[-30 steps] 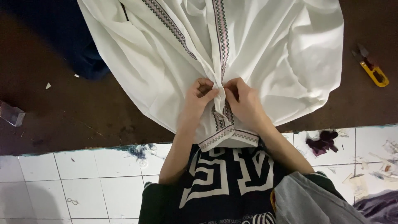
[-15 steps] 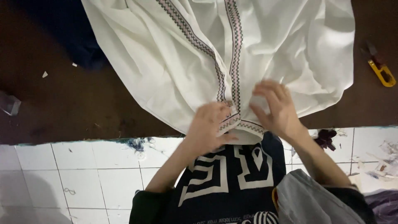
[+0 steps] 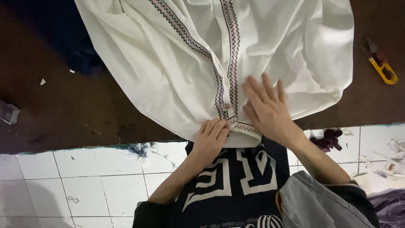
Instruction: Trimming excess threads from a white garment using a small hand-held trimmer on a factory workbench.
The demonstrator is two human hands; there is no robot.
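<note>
White garment point(image 3: 168, 63) is being spread on dark counter point(image 3: 63, 109); hem w/ patterned trim point(image 3: 231, 76) is being pinched by left hand point(image 3: 209, 139), right hand point(image 3: 266, 110) pressed flat, fingers spread. Partly smoothed; wrinkles remaining.

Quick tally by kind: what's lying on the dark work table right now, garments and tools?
White garment with patterned trim: 1, left hand grips its hem, right hand lies flat on it
Dark blue cloth: 1
Yellow-handled thread snips: 1
Total: 3
</note>
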